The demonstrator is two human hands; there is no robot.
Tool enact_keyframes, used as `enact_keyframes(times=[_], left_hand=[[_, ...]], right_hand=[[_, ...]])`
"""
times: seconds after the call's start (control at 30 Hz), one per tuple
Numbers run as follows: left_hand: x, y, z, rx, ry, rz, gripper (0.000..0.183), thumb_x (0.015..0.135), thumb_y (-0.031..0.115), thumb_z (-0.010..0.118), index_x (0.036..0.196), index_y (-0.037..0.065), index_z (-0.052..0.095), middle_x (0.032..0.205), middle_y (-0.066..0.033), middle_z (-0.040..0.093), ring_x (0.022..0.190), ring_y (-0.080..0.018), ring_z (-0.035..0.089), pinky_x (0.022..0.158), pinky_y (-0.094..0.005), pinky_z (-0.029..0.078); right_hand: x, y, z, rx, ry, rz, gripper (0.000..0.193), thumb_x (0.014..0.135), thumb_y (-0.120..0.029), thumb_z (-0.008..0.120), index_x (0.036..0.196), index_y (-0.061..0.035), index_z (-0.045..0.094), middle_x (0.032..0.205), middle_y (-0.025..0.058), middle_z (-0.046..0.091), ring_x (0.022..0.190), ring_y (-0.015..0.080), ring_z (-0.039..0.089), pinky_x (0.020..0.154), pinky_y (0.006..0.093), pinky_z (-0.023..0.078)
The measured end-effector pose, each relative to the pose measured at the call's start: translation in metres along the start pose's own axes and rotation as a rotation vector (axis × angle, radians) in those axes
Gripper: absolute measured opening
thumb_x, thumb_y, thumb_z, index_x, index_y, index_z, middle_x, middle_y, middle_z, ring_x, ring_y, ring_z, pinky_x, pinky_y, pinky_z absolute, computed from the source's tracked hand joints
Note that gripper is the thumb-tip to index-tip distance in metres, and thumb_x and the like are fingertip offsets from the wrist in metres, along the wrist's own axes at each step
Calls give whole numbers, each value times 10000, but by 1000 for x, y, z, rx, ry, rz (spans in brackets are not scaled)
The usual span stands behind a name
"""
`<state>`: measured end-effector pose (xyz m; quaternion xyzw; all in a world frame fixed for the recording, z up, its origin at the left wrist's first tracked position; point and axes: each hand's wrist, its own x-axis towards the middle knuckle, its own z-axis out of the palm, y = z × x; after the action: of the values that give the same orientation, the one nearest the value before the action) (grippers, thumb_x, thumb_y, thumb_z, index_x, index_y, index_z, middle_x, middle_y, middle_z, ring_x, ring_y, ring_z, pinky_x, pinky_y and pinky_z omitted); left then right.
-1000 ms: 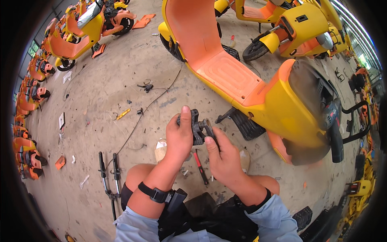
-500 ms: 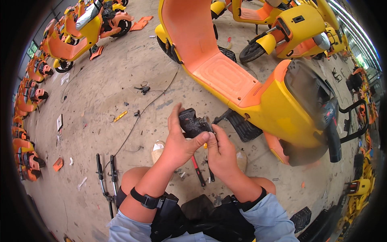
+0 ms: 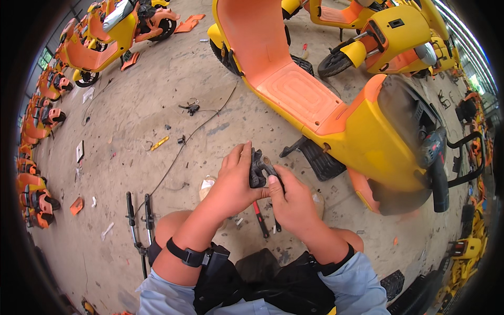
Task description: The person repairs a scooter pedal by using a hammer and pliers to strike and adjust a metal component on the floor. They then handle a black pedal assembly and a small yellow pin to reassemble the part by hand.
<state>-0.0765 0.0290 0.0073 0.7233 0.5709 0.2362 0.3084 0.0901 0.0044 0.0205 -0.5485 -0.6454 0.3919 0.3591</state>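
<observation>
Between both hands, above the floor in front of my knees, is a small black scooter part (image 3: 256,170) with a greyish rounded fitting at its right end; its exact kind I cannot make out. My left hand (image 3: 234,181) wraps its left side, and the back of that hand covers much of it. Fingers and thumb of my right hand (image 3: 290,199) pinch the right end of the part. Just beyond my hands stands a yellow-and-orange scooter (image 3: 299,100) with a black pedal (image 3: 318,161) low on its near side.
A power drill (image 3: 433,149) rests at the scooter's right end. Below my hands lies a red-handled tool (image 3: 260,218). Bolt cutters (image 3: 139,231) are by my left knee. A yellow cutter knife (image 3: 159,143) and a black cable (image 3: 191,134) lie on the floor, and more scooters (image 3: 394,42) stand beyond.
My left hand has rolled over the black part, turning its broad textured face out of sight. My right hand keeps hold of its end. The whole view has shifted slightly.
</observation>
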Motion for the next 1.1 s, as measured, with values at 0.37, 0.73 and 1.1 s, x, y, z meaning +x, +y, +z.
enact_keyframes(times=[0.37, 0.73, 1.1], left_hand=[[6, 5, 3, -328, 53, -37, 594, 794, -11, 655, 1363, -32, 486, 1263, -224, 604, 1183, -374, 583, 1009, -395, 466], [0, 4, 3, -526, 68, 61, 548, 784, -88, 596, 1325, -6, 555, 1263, -125, 630, 1147, -179, 592, 995, -304, 455], [-5, 13, 12, -551, 190, 5, 540, 770, -123, 553, 1296, -5, 581, 1304, -125, 610, 1183, -177, 575, 1019, -289, 433]], right_hand=[[-6, -10, 5, -39, -24, 141, 362, 966, -276, 596, 1213, -18, 538, 887, 238, 683, 781, 434, 670, 665, 461, 529], [-7, -15, -12, 29, -25, 61, 276, 956, -247, 650, 1099, -23, 577, 683, 121, 648, 566, 229, 648, 526, 338, 475], [-13, -1, 5, 142, 108, 22, 278, 942, -234, 677, 1086, -8, 604, 693, 101, 648, 563, 150, 615, 519, 302, 464]])
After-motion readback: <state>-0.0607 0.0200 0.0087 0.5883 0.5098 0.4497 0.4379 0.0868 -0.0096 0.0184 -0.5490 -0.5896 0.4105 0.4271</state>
